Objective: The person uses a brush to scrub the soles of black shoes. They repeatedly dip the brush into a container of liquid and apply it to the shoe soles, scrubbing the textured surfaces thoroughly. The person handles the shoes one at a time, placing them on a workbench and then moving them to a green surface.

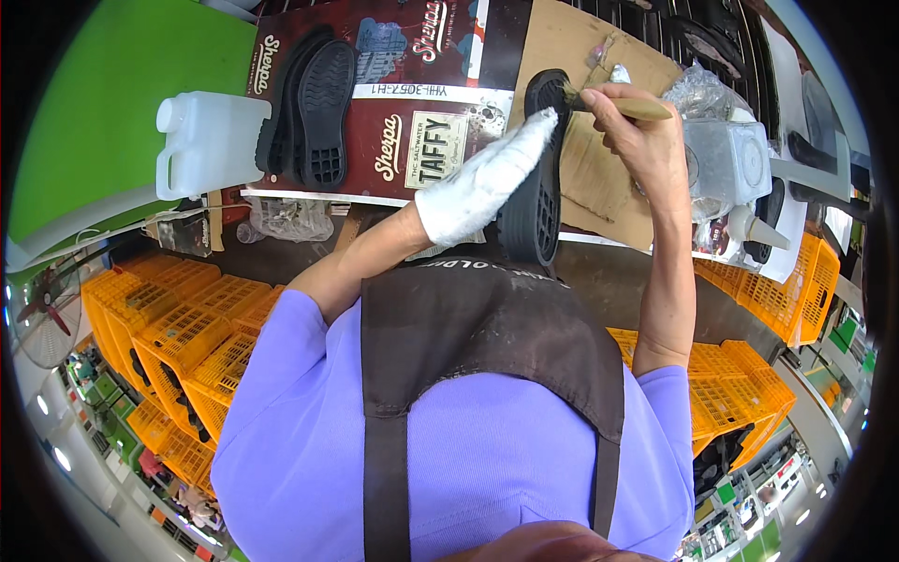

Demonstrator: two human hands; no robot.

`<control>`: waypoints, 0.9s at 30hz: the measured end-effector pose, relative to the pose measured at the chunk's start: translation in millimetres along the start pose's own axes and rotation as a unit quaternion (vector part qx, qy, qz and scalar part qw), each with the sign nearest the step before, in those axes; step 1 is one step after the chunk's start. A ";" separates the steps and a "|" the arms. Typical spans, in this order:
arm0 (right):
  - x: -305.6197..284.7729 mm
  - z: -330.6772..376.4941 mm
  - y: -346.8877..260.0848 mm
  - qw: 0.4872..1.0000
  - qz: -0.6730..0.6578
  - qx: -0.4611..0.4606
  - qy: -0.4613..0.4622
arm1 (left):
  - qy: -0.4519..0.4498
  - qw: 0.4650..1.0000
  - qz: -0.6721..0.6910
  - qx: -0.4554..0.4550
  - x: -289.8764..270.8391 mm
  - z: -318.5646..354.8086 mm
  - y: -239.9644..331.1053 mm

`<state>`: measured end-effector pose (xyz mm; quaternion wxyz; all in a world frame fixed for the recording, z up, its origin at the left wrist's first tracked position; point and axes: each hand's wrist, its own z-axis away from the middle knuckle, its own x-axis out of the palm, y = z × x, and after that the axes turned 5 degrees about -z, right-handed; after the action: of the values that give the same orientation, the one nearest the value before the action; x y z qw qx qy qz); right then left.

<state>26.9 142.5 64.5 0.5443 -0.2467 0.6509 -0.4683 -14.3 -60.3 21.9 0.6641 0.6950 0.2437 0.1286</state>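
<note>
Holding a brush (640, 110) by its pale handle, the right hand (641, 140) kept a narrow grip, the thumb and fingers closed on it. The bristles met the upper part of a black shoe sole (531, 225), near its far end. That sole was between the two hands — its far end over a piece of brown cardboard (599, 192), its near end close to the dark apron (487, 323). The left hand (482, 183), in a white glove, lay along the sole's left side with its fingers straight and together; its thumb was hidden, so I could not tell how firm that grip was.

Farther left on the table, more black soles (325, 117) leaned together on a printed red sheet (379, 140), just beside a whitish plastic jug (220, 145). To the right of the right hand was a clear plastic container (730, 159) — crumpled clear plastic (698, 92) near it. Orange crates (211, 318) stood beyond the table on both sides.
</note>
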 end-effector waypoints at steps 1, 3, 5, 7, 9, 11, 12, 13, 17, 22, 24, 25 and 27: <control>0.8 -0.4 -1.1 0.999 -0.027 0.034 0.003 | -0.002 0.999 -0.030 0.014 1.3 2.9 -2.6; 0.1 -4.5 -0.5 0.996 -0.071 0.062 0.000 | -0.002 0.991 -0.121 0.057 1.6 6.6 -4.1; -2.2 -7.3 -0.3 0.990 -0.115 0.085 -0.017 | -0.004 0.989 -0.140 0.051 0.3 5.6 -4.0; -6.2 -9.8 -0.8 0.981 -0.160 0.100 -0.049 | -0.006 0.998 -0.055 -0.017 0.2 4.4 -9.2; -12.8 -8.7 -0.4 0.964 -0.228 0.111 -0.080 | -0.015 0.995 0.042 -0.091 -1.3 7.9 -15.0; -19.6 -5.1 -2.8 0.951 -0.279 0.104 -0.084 | 0.011 0.975 0.154 -0.161 -4.5 7.1 -16.5; -16.9 -1.0 -4.8 0.978 -0.202 0.012 -0.053 | 0.019 0.963 0.215 -0.163 -6.1 7.7 -16.9; -11.8 3.0 -7.7 0.989 -0.122 -0.079 -0.020 | 0.028 0.947 0.276 -0.164 -7.7 7.8 -17.1; 2.0 18.3 -13.0 0.951 0.059 -0.290 -0.087 | 0.040 0.865 0.465 -0.183 -14.9 3.3 -18.0; 5.8 44.8 -32.4 0.913 -0.006 -0.331 -0.237 | 0.096 0.832 0.499 -0.221 -17.3 -6.9 -12.2; 2.4 45.4 -37.3 0.904 -0.078 -0.294 -0.300 | 0.104 0.808 0.535 -0.224 -15.1 -9.1 -11.7; 2.6 44.1 -33.3 0.903 -0.097 -0.289 -0.305 | 0.105 0.795 0.553 -0.226 -14.0 -10.4 -10.9; 1.4 32.6 -17.0 0.904 -0.109 -0.285 -0.301 | 0.086 0.786 0.561 -0.247 -13.6 -8.5 2.7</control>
<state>53.9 122.7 79.8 0.5665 -0.5897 0.5307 -0.2228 -29.6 -60.0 27.2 0.6005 0.5075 -0.1727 0.5933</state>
